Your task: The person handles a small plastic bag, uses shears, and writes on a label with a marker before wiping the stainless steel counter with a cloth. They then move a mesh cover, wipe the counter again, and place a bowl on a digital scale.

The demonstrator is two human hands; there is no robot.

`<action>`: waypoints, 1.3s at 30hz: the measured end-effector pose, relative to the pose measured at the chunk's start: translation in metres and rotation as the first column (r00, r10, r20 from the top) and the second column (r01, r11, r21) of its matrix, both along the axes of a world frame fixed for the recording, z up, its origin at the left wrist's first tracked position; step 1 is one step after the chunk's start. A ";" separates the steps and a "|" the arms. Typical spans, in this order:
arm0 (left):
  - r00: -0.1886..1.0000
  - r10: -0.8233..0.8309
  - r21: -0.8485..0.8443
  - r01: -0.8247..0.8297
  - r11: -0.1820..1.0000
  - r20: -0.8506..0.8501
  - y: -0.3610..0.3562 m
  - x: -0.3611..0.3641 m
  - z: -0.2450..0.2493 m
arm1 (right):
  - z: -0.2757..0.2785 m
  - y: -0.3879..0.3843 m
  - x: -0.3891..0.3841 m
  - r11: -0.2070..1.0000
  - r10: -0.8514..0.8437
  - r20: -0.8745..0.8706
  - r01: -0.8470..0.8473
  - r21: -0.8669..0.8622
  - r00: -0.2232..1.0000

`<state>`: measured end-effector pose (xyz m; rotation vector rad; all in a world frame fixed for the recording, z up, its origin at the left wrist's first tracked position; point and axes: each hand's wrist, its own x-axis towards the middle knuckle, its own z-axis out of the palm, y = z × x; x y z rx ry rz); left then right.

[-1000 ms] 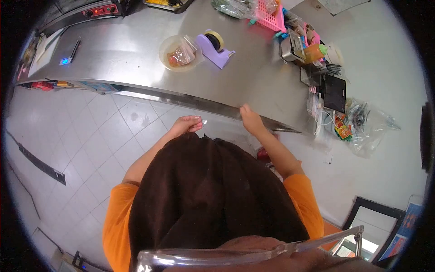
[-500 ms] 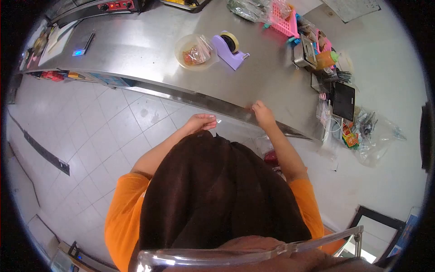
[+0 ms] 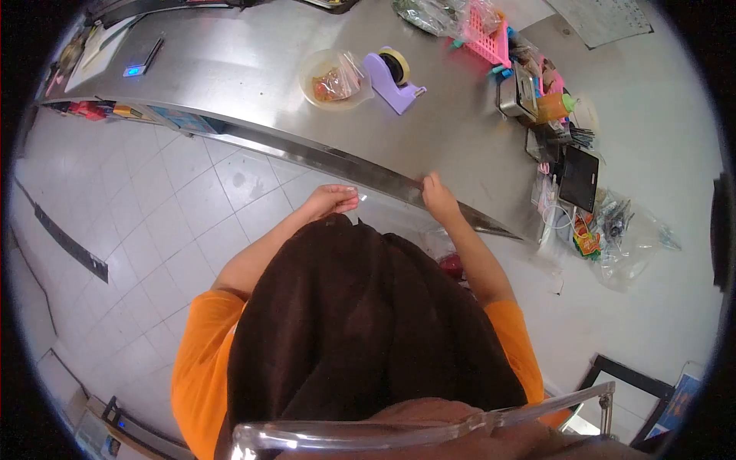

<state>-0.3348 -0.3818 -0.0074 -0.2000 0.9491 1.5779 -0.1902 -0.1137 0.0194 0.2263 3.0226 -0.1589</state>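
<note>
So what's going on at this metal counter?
Someone is working at the metal counter. Their left hand is pinched closed, perhaps on something small and clear. The right hand is at the counter's front edge. Up top, a bowl with a bagged, reddish item sits beside a purple tape dispenser, both untouched.

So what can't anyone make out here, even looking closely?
All in the head view:
What the left hand pinches, if anything: too small.
Whether the right hand grips the counter edge: fingertips too small.
Exact contents of the plastic bag: obscured by folds and glare.
Writing on the paper sheet: too small, sheet cut off by the top edge.
</note>
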 end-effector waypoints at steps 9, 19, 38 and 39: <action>0.999 -0.023 -0.010 0.024 1.000 0.022 -0.001 -0.003 -0.003 | -0.011 -0.037 0.013 0.914 -0.392 -0.232 0.347 -0.211 0.890; 0.998 -0.063 -0.060 0.065 0.996 0.027 0.010 -0.002 -0.005 | -0.050 -0.032 0.016 -0.449 -0.811 0.516 0.272 -0.851 0.277; 0.996 -0.072 -0.074 0.075 0.994 0.051 0.016 0.007 0.001 | -0.079 -0.030 0.031 0.630 -0.726 -0.070 0.621 -0.467 0.684; 0.997 -0.070 -0.057 0.073 0.996 0.045 0.018 0.009 0.003 | -0.097 -0.026 0.042 0.699 -0.672 -0.031 0.620 -0.357 0.740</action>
